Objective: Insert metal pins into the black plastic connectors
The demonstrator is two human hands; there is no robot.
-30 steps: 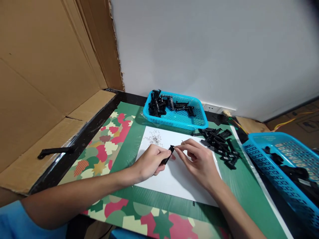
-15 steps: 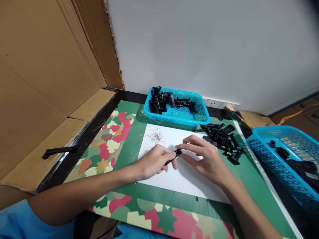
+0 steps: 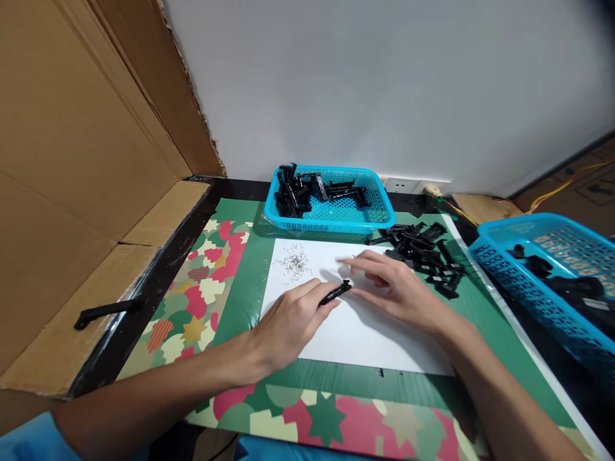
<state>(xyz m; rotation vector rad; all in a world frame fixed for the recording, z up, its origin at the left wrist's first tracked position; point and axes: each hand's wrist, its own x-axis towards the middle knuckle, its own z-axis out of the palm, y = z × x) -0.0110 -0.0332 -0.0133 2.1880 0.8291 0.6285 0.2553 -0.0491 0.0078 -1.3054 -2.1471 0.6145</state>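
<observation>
Basket (image 3: 331,226) stands behind paper (image 3: 355,346); parts (image 3: 425,253) lie right (second basket (image 3: 516,287) beyond).

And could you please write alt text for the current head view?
A person's left hand holds a small black part over white paper, with the right hand close to its end. Thin wiry bits lie on the paper; beyond it sits a blue basket of black parts, with a pile of black pieces and a second blue basket to the right.
</observation>
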